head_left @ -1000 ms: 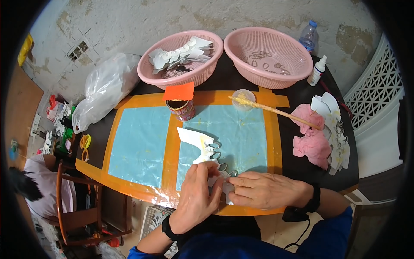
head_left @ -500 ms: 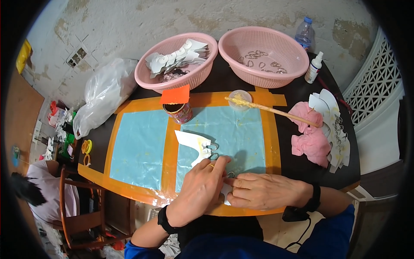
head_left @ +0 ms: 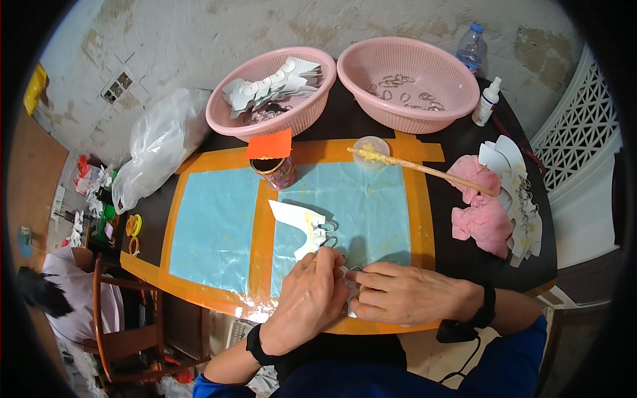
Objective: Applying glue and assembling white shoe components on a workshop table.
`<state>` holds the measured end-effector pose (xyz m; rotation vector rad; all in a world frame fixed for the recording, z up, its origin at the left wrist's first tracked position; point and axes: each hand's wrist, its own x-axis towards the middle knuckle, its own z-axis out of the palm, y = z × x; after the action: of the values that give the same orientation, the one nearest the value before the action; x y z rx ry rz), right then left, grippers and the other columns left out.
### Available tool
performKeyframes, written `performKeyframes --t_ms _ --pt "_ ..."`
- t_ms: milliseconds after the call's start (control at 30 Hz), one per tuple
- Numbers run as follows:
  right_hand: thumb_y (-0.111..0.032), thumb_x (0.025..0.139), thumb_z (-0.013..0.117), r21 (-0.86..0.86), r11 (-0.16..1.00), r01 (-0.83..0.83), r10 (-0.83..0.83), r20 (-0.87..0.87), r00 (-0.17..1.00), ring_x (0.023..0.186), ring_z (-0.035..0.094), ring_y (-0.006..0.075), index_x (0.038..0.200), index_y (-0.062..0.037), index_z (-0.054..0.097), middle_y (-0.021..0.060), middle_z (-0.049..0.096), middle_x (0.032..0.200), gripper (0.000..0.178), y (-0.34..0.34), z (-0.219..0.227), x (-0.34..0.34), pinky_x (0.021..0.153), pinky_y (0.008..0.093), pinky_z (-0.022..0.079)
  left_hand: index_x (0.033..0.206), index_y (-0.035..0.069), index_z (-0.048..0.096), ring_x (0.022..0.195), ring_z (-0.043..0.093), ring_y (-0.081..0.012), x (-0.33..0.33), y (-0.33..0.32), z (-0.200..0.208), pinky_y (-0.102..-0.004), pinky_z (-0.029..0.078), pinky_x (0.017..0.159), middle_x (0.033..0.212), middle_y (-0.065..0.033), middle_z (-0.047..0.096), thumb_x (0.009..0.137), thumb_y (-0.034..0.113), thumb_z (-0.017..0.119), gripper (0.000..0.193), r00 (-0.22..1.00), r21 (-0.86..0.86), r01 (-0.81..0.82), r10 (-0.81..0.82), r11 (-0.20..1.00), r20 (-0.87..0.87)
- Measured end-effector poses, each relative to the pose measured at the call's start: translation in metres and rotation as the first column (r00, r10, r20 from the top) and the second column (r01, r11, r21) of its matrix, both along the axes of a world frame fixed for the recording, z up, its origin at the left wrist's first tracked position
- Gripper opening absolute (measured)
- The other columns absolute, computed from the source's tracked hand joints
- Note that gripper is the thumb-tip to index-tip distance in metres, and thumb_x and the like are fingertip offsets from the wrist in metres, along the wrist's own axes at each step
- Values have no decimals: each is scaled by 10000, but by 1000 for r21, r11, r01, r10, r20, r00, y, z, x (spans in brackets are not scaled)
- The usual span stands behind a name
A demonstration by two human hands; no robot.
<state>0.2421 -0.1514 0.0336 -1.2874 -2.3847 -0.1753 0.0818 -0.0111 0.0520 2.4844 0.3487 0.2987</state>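
Observation:
My left hand (head_left: 306, 292) and my right hand (head_left: 408, 292) meet near the table's front edge, fingers closed in a pinch. Between them is a white flat piece (head_left: 352, 298) with a metal ring at its upper end, mostly covered by the fingers. Just beyond my left fingertips, a curved white piece (head_left: 295, 215) lies on the blue sheet (head_left: 371, 205), two metal rings sticking out on its right side. Yellowish smears show on that piece.
Two pink baskets (head_left: 408, 123) stand at the back, one with white pieces, one with rings. An orange-topped can (head_left: 279, 176), a small tub (head_left: 371, 159) with a glue-coated stick (head_left: 431, 174), pink cloths (head_left: 481, 225) and stacked white pieces (head_left: 527, 232) surround the sheet. A person (head_left: 79, 292) sits at left.
My left fingers have drawn in slightly and bent more over the white piece. My right hand stays almost where it was, and the curved piece beyond has not moved.

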Motion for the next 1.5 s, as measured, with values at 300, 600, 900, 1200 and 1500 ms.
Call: performKeyframes --t_ms 300,600,900,1200,1500 --pt "-118 793 608 -69 997 23 -21 32 999 998 591 222 999 -49 561 52 539 877 221 -1 0 -1 932 330 473 1186 -23 477 809 660 -321 0 1 4 -390 527 695 852 -141 667 814 46 710 444 1000 -13 -15 14 1000 -20" --pt "-120 790 598 -48 999 10 -10 1 1000 947 563 210 994 -43 547 59 517 870 224 -2 0 1 973 336 450 1204 12 482 715 685 -316 3 4 3 -375 527 629 852 -138 702 822 71 730 459 995 -82 -86 81 993 -59" --pt "-119 787 602 -82 997 -6 0 -74 997 1039 556 239 1015 -29 557 69 541 910 249 -1 1 1 1017 372 423 1084 10 457 728 680 -323 5 5 -1 -386 521 630 820 -143 680 816 26 705 366 994 -93 -95 90 991 -59" --pt "-130 763 625 -133 991 -15 1 -108 994 1046 554 253 1021 -34 566 72 557 926 282 0 -1 3 1010 384 411 1005 20 445 721 652 -330 9 3 0 -391 509 616 767 -133 635 783 10 712 348 998 72 -68 68 995 12" --pt "-129 761 626 -181 983 -14 -14 -156 988 999 577 266 1010 -41 577 92 563 901 269 3 7 -2 961 371 426 1025 20 494 787 609 -306 3 11 2 -392 498 675 761 -103 623 754 -7 723 356 999 198 -3 -6 980 43"
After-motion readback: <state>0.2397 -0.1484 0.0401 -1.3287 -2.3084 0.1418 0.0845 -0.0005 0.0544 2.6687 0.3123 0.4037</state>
